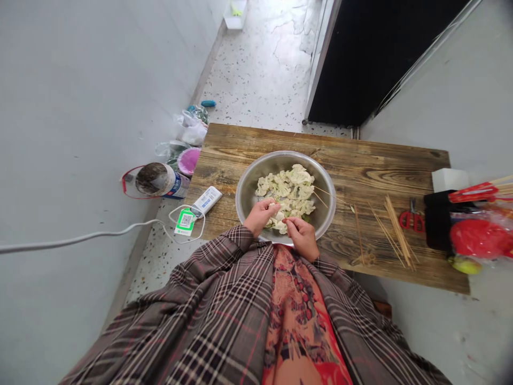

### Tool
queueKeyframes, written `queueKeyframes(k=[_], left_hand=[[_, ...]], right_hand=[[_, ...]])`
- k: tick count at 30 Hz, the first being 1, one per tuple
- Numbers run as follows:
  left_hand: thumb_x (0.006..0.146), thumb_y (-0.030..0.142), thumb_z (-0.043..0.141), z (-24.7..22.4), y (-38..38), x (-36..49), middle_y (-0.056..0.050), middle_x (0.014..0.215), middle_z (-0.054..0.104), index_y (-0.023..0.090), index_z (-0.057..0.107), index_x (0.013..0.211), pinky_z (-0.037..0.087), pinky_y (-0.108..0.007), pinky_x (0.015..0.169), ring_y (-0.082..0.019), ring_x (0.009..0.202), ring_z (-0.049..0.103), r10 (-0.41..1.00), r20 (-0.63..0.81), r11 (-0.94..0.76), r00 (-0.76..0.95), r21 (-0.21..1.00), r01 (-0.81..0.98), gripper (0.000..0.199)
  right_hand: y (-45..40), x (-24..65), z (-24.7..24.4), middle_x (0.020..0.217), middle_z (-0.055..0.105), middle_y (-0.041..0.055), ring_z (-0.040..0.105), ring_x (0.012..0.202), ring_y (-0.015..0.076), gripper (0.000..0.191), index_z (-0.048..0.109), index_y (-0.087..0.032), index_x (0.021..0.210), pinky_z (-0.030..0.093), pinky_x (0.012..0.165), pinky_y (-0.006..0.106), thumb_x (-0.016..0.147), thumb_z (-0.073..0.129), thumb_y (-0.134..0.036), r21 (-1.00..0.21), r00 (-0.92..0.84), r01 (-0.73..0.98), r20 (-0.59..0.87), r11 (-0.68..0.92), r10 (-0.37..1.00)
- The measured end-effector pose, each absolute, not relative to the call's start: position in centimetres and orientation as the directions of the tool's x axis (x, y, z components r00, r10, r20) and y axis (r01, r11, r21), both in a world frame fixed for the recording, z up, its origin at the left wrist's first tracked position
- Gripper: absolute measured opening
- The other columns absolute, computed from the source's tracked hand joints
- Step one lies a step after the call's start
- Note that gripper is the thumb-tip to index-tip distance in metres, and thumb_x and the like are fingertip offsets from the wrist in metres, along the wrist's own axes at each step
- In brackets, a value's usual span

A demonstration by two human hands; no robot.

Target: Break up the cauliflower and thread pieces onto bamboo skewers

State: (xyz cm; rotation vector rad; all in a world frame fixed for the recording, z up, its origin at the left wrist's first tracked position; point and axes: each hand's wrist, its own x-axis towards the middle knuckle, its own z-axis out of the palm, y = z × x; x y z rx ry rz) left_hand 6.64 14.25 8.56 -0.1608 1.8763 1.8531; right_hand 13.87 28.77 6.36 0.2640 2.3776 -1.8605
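Observation:
A wide metal bowl point(329, 214) in front of me holds many pale cauliflower florets point(286, 184). Two thin wooden skewers point(321, 199) stick out from the florets toward the bowl's right side. My left hand point(259, 216) is over the near left part of the bowl, its fingers closed on a small cauliflower piece point(273, 206). Just to its right, my right hand point(303, 237) reaches over the near rim with thumb and forefinger pinched. Whatever lies between those fingertips is too small to make out.
Loose bamboo skewers point(398, 232) and red-handled scissors point(412, 220) lie right on the wooden table point(380, 166). A black holder point(437, 219) stands at the right end. At left are a white power bank point(207, 199), a cable point(120, 231), a QR card point(185, 222) and a bucket point(160, 181).

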Motion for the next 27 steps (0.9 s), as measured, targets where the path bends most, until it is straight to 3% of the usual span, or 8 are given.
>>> queueKeyframes(k=[10, 15, 17, 19, 22, 27], left_hand=[[0.071, 0.047, 0.067, 9.0, 15.3, 6.9, 0.003, 0.059, 0.049, 0.013, 0.057, 0.067, 0.033, -0.021, 0.054, -0.008, 0.055, 0.041, 0.341, -0.467, 0.096, -0.816, 0.881, -0.464, 0.035], [0.071, 0.043, 0.068, 8.0, 13.7, 4.9, -0.003, 0.086, 0.065, 0.015, 0.066, 0.095, 0.043, -0.023, 0.069, -0.012, 0.072, 0.055, 0.334, -0.418, 0.091, -0.845, 0.906, -0.413, 0.038], [0.071, 0.043, 0.066, 6.7, 12.3, 4.0, -0.004, 0.085, 0.066, 0.015, 0.067, 0.095, 0.044, -0.025, 0.071, -0.014, 0.074, 0.057, 0.275, -0.436, 0.178, -0.857, 0.899, -0.400, 0.036], [0.068, 0.041, 0.068, 4.9, 11.1, 3.6, -0.003, 0.075, 0.064, 0.015, 0.068, 0.082, 0.043, -0.025, 0.068, -0.014, 0.070, 0.055, 0.231, -0.424, 0.317, -0.876, 0.884, -0.344, 0.029], [0.065, 0.035, 0.067, 2.3, 10.7, 4.0, -0.002, 0.069, 0.062, 0.017, 0.067, 0.072, 0.041, -0.025, 0.067, -0.014, 0.065, 0.051, 0.306, -0.391, 0.475, -0.868, 0.853, -0.217, 0.019], [0.073, 0.024, 0.058, -0.1, 12.7, 5.3, -0.008, 0.083, 0.062, 0.018, 0.066, 0.078, 0.041, -0.030, 0.078, -0.019, 0.078, 0.054, 0.502, -0.287, 0.677, -0.816, 0.717, 0.164, 0.012]], right_hand=[[28.9, 12.6, 7.1, 0.058, 0.058, -0.0007, 0.052, 0.057, 0.0139, 0.030, 0.067, -0.018, 0.077, 0.039, 0.058, 0.024, 0.090, 0.044, -0.034, -0.919, -0.995, 0.091, -0.072, 0.383, 0.064], [30.2, 12.0, 6.6, 0.056, 0.056, -0.0018, 0.051, 0.055, 0.0133, 0.029, 0.066, -0.018, 0.080, 0.039, 0.059, 0.024, 0.089, 0.046, -0.036, -0.923, -0.987, 0.133, -0.093, 0.361, 0.128], [31.1, 12.0, 5.9, 0.055, 0.055, -0.0025, 0.050, 0.054, 0.0130, 0.029, 0.066, -0.017, 0.080, 0.039, 0.058, 0.024, 0.088, 0.046, -0.037, -0.928, -0.974, 0.187, -0.132, 0.323, 0.183], [32.0, 12.2, 5.0, 0.054, 0.053, -0.0032, 0.048, 0.053, 0.0124, 0.030, 0.065, -0.016, 0.079, 0.038, 0.056, 0.024, 0.088, 0.047, -0.039, -0.937, -0.958, 0.239, -0.183, 0.256, 0.222], [32.7, 12.8, 3.9, 0.053, 0.051, -0.0037, 0.046, 0.051, 0.0114, 0.032, 0.064, -0.015, 0.077, 0.036, 0.053, 0.023, 0.087, 0.049, -0.042, -0.942, -0.941, 0.283, -0.236, 0.183, 0.243], [32.3, 13.5, 3.6, 0.053, 0.051, -0.0040, 0.044, 0.051, 0.0110, 0.032, 0.064, -0.015, 0.079, 0.036, 0.053, 0.022, 0.086, 0.050, -0.042, -0.932, -0.933, 0.323, -0.283, 0.166, 0.223]])
